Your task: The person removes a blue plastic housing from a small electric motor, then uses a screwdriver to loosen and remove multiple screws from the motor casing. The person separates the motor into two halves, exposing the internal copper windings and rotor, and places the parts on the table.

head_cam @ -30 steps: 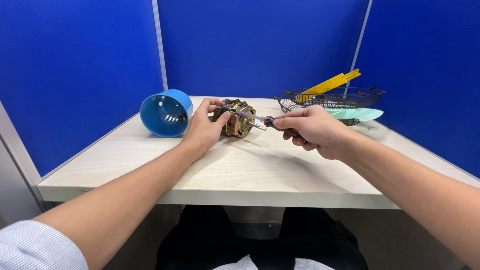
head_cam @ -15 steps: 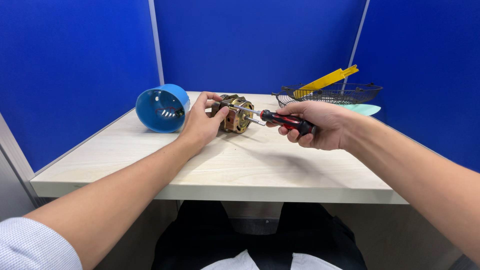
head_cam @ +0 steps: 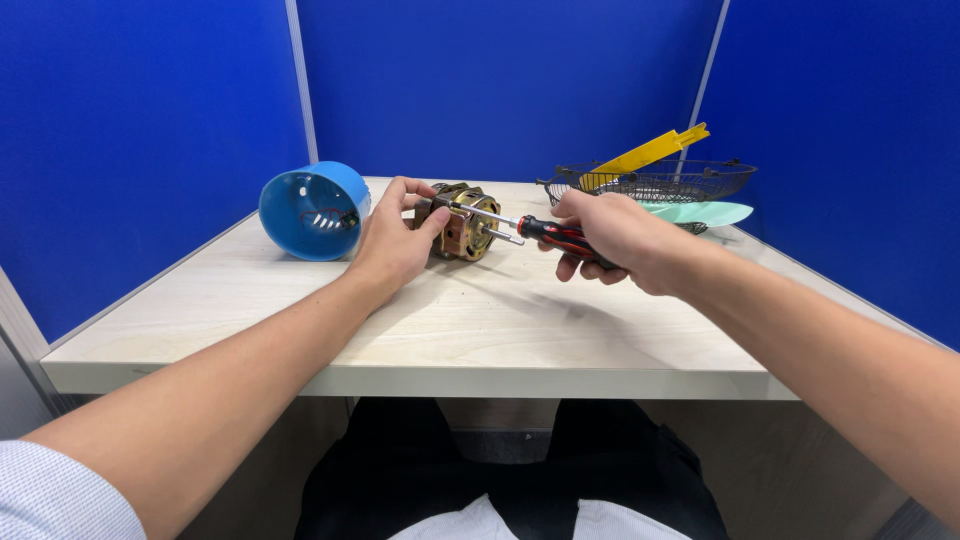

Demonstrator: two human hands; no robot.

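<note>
On the table (head_cam: 500,330), left hand (head_cam: 395,245) grips the motor (head_cam: 466,222); right hand (head_cam: 610,235), fingers closed, holds a screwdriver (head_cam: 545,232) against it, blue housing (head_cam: 312,211) beside

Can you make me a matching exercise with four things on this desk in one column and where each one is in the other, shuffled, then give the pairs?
Things:
1. electric motor
2. screwdriver
3. blue plastic housing
4. yellow plastic part

Places:
A. lying on its side at the left of the desk, open end toward the camera
B. gripped in the right hand, tip at the motor
C. sticking out of the wire basket
D. steadied by the left hand at mid-desk

Pairs: 1-D, 2-B, 3-A, 4-C
</note>
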